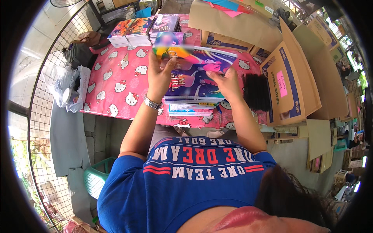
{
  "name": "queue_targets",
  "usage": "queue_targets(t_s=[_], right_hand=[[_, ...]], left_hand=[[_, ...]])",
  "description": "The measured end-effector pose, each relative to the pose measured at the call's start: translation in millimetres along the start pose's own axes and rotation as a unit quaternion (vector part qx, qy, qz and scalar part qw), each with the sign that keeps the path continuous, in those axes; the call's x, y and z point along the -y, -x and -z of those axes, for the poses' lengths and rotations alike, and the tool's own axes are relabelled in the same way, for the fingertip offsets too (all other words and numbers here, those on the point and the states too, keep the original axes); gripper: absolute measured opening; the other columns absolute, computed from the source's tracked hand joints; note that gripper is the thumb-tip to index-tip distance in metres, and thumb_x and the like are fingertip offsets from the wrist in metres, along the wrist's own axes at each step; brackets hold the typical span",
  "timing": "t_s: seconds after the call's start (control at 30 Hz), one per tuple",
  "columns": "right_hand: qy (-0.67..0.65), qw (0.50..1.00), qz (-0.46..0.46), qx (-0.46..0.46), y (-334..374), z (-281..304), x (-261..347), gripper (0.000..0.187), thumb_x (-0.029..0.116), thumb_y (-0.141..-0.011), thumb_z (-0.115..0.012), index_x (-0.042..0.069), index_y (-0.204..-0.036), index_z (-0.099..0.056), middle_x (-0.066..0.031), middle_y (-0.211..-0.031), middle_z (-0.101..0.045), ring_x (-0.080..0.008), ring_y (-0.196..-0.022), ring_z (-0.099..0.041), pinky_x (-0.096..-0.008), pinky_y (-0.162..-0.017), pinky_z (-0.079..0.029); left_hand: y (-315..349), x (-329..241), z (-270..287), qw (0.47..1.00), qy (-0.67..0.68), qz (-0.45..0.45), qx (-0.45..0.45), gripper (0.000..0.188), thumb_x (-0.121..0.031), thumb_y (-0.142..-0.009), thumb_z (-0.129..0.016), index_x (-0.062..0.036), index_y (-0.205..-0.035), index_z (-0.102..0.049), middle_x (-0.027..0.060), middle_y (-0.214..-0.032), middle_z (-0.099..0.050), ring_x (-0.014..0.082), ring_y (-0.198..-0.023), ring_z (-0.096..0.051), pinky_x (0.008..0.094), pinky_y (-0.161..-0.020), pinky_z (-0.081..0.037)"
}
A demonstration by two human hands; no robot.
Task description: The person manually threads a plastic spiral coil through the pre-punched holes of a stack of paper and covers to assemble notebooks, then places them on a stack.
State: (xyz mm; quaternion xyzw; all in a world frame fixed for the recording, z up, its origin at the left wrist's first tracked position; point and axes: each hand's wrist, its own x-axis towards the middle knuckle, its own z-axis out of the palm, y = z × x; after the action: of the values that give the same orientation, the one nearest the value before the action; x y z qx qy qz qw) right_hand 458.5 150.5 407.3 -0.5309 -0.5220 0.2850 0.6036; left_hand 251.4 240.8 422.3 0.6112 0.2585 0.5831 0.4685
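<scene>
Head view: at twelve o'clock, a blurred notebook [208, 62] is gripped between the partly curled left hand [160, 73] and right hand [227, 82], above a stack [196, 93]; edges are best kept square.

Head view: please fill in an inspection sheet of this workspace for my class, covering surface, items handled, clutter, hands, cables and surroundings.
Surface: table under a pink cover with a cat-face pattern.
Items handled: colourful notebook, blurred, raised above a pile of notebooks; more notebook stacks at the far side.
Clutter: white plastic bag and cup at the left edge; black bundle toward the right.
Hands: left hand and right hand grip the colourful notebook at opposite sides.
Cables: nothing seen.
Surroundings: open cardboard box at right; wire mesh at left; green plastic chair below it.
</scene>
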Motion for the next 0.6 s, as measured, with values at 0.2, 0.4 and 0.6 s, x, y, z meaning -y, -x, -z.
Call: queue_targets(t_s=[0.2, 0.4, 0.6], right_hand=[[0.051, 0.998, 0.027, 0.015, -2.4, -0.9, -12.3, 0.032, 0.009, -0.083, -0.077, 0.0, -0.11, -0.063, -0.0098, -0.101, -0.073, -0.0172, -0.091, -0.069, -0.0337, -0.082, -0.053], [0.176, 0.978, 0.107, -0.012, 7.0, 17.7, -26.9, 0.033, 0.002, -0.075, -0.065, 0.002, -0.108, -0.063, -0.0138, -0.096, -0.071, -0.0255, -0.09, -0.069, -0.0343, -0.081, -0.053], [0.502, 0.841, -0.086, -0.184, -6.4, 171.8, -181.5, 0.027, 0.024, -0.088, -0.069, 0.003, -0.105, -0.067, -0.019, -0.095, -0.068, -0.0356, -0.091, -0.067, -0.0427, -0.08, -0.052]], left_hand=[[-0.9, -18.9, -36.0, 0.902, -0.331, -0.25, -0.118, 0.058, -0.014, -0.09, -0.068, -0.0005, -0.14, -0.041, 0.0196, -0.128, -0.055, 0.0296, -0.121, -0.053, 0.0511, -0.111, -0.03], [-0.7, -49.1, -70.5, 0.823, -0.455, -0.323, 0.105, 0.032, -0.009, -0.084, -0.067, -0.0098, -0.116, -0.065, 0.0082, -0.1, -0.064, 0.0276, -0.099, -0.061, 0.0512, -0.113, -0.03], [6.9, -58.3, -63.8, 0.836, -0.382, -0.352, 0.178, 0.022, -0.009, -0.081, -0.069, -0.0117, -0.102, -0.067, 0.0039, -0.09, -0.064, 0.0249, -0.087, -0.061, 0.0476, -0.105, -0.038]])
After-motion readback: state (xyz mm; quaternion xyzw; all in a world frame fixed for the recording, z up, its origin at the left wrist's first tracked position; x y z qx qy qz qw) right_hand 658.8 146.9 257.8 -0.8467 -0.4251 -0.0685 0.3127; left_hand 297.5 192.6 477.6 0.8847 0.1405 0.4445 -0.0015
